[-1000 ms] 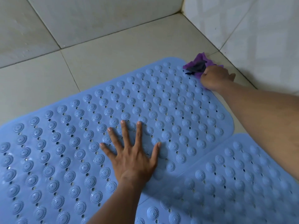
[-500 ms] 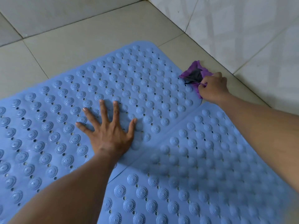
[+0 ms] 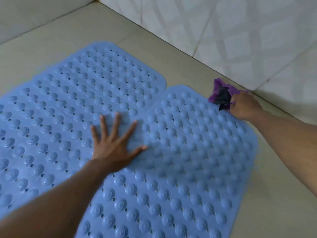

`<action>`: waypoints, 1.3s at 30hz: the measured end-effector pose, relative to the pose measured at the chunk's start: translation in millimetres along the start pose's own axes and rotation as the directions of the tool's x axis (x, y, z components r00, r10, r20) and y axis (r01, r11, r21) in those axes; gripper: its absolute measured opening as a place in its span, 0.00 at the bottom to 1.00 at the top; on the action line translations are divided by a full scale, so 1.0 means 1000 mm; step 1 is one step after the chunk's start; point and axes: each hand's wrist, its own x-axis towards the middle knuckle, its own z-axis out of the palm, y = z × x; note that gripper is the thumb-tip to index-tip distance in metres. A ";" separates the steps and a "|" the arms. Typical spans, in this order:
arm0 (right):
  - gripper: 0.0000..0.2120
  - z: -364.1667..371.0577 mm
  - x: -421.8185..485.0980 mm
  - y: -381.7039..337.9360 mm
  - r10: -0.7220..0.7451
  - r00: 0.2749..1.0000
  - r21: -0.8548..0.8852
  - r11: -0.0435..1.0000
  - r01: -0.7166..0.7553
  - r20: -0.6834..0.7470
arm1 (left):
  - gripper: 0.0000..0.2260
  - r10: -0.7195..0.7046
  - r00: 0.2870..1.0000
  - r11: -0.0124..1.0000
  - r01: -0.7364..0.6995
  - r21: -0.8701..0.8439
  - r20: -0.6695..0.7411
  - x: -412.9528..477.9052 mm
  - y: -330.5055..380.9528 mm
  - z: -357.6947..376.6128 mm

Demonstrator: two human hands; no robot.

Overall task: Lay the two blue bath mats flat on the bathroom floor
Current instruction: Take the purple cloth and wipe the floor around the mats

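Nearly laid: pressing down the join.

The nearer mat [image 3: 188,177] lies flat on the tiled floor [image 3: 277,200], its long edge meeting the farther mat [image 3: 65,107]. The left hand [image 3: 116,145] presses on that join, fingers [image 3: 117,124] straight and spread. Beyond, the right hand [image 3: 243,108] has its fingers curled round a purple cloth [image 3: 220,86] at the nearer mat's far corner, beside the wall [image 3: 231,35]. Both mats look light, floppy and rubbery, likely to cling to tile; I would lift one by a corner, then smooth it with a flat palm.
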 end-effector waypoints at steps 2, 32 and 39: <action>0.10 0.012 -0.025 0.026 0.088 0.996 0.039 0.995 -0.087 -0.010 | 0.45 0.112 0.993 0.994 -0.112 -0.003 0.020 -0.030 0.058 0.020; 0.28 0.132 -0.272 0.069 0.278 0.958 0.316 0.918 -0.241 -0.074 | 0.44 0.117 0.983 0.993 -0.113 0.040 -0.139 -0.058 0.096 0.040; 0.30 0.122 -0.288 0.073 0.232 0.966 0.314 0.931 -0.186 -0.116 | 0.41 0.098 0.990 0.995 -0.096 0.028 -0.106 -0.063 0.107 0.048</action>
